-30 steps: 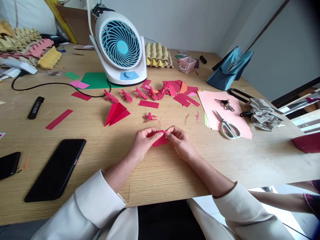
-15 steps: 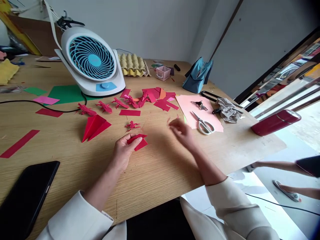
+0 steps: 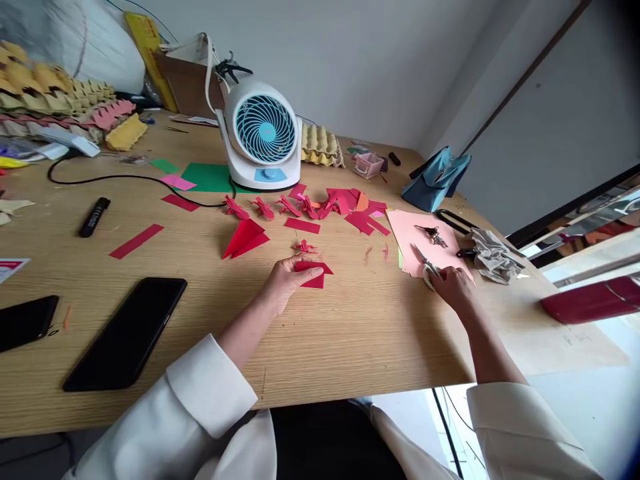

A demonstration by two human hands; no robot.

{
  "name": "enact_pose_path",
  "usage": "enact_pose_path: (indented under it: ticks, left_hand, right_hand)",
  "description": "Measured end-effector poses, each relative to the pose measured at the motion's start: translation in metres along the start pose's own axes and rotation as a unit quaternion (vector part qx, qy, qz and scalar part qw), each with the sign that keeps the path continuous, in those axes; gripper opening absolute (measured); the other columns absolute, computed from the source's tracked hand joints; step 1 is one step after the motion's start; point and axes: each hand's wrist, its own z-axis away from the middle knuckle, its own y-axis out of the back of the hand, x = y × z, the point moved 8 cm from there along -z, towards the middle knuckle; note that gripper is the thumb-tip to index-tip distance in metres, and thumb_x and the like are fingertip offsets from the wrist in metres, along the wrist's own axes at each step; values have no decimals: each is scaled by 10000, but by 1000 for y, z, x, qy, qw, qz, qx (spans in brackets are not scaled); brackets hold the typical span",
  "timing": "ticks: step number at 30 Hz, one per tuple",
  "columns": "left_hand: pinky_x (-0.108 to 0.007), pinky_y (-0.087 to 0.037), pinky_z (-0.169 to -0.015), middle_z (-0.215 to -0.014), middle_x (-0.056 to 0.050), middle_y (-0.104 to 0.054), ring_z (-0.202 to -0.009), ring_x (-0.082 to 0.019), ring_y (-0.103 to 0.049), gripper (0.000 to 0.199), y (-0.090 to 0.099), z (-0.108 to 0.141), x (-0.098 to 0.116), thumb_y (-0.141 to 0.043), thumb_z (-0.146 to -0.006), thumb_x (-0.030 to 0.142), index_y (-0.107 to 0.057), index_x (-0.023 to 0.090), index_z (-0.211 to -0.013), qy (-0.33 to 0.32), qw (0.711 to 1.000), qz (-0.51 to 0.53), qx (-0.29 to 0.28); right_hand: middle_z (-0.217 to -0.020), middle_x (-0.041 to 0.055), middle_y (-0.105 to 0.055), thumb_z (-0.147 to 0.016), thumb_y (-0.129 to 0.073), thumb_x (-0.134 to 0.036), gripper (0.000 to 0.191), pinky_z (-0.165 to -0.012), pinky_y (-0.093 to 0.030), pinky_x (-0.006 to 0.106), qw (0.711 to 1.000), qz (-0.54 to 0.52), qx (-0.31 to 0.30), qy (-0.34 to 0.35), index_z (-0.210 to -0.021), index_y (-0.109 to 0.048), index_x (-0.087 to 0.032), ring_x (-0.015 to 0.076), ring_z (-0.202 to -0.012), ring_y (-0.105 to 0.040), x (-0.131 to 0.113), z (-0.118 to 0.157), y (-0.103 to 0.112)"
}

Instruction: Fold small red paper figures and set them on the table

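My left hand [image 3: 286, 283] pinches a folded piece of red paper [image 3: 315, 281] between thumb and fingers, just above the table. At the right, my right hand [image 3: 454, 288] has its fingers closed on the handles of the scissors [image 3: 421, 255], whose blades point away to the left over a pink paper sheet [image 3: 400, 227]. Most of the handles are hidden under the fingers. Just beyond the left hand lies a small red folded paper figure [image 3: 305, 247]. A larger red folded paper [image 3: 245, 238] rests to its left.
Several red paper figures [image 3: 263, 208] line up before a white fan [image 3: 265, 170]. Keys [image 3: 434, 235] lie on the pink sheet, near crumpled paper [image 3: 493, 257] and a blue bag [image 3: 435, 180]. Two phones [image 3: 127, 333] are at left; a red bottle [image 3: 590, 300] stands out at right.
My right hand has moved right from the open table onto the scissors and closed on their handles. The left hand still holds the folded red paper. The view has shifted left.
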Motion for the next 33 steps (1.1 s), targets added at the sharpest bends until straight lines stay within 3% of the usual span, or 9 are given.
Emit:
enact_pose_path:
  ticks: [2,4,6,8,10,12,16,24,33]
  left_hand:
    - [-322,-554,-759,-868,-67,-771,-784,-180,-698,397,0,1,2,-927,-543,304,-772,144,-872,8,1000,12,-5]
    - [-339,-561,-761,-877,-78,-771,-801,-195,-701,402,-1,1,3,-927,-548,307,-779,146,-885,11,1000,24,-15]
    - [-340,-558,-778,-896,-81,-770,-825,-195,-700,379,0,0,6,-922,-562,308,-784,148,-876,0,999,28,-26]
    - [-329,-548,-792,-936,-85,-768,-862,-193,-694,357,2,-2,9,-910,-591,314,-788,150,-884,-14,999,16,-32]
    - [-314,-535,-799,-977,-91,-765,-900,-194,-686,340,5,-4,12,-889,-629,323,-789,148,-904,-28,999,-9,-34]
    - [-301,-522,-811,-990,-90,-763,-931,-194,-678,312,9,-5,16,-868,-660,326,-789,149,-904,-44,998,-28,-27]
    - [-287,-512,-821,-947,-72,-766,-928,-187,-677,215,15,-5,25,-843,-673,299,-778,152,-816,-67,997,-27,-7]
    - [-340,-555,-787,-894,-84,-763,-784,-190,-711,190,7,0,30,-807,-676,269,-735,128,-781,-49,998,13,-29]
    - [-382,-570,-800,-790,-64,-743,-767,-203,-713,182,6,1,29,-805,-668,267,-728,122,-746,-44,998,22,-29]
  right_hand:
    - [-930,210,-682,-818,-589,-507,382,-716,-456,389,998,-57,-23,-20,-875,-660,-136,307,-853,-640,-23,6,1]
    - [-880,150,-692,-838,-572,-490,352,-701,-451,352,975,-210,-75,12,-933,-631,-156,255,-803,-636,-67,19,0]
    - [-881,104,-688,-856,-556,-542,398,-662,-444,312,902,-386,-179,81,-983,-611,-168,211,-771,-618,-127,41,-5]
    - [-841,56,-652,-811,-631,-565,430,-604,-407,278,836,-467,-256,131,-984,-620,-171,173,-718,-563,-181,66,-4]
    - [-787,15,-599,-809,-659,-567,442,-576,-371,262,802,-485,-307,166,-1010,-633,-175,143,-668,-498,-219,88,-5]
    - [-711,-13,-533,-852,-603,-604,438,-561,-344,262,778,-493,-339,194,-952,-617,-178,125,-616,-441,-241,105,-5]
    - [-659,-13,-514,-886,-511,-678,493,-551,-349,275,764,-473,-381,218,-871,-563,-188,133,-592,-436,-244,123,-7]
    - [-683,15,-555,-915,-439,-697,528,-565,-389,287,733,-435,-456,257,-857,-565,-188,146,-599,-504,-244,143,1]
    - [-624,-3,-526,-874,-489,-727,543,-536,-371,275,731,-448,-448,253,-792,-551,-194,138,-560,-481,-245,148,4]
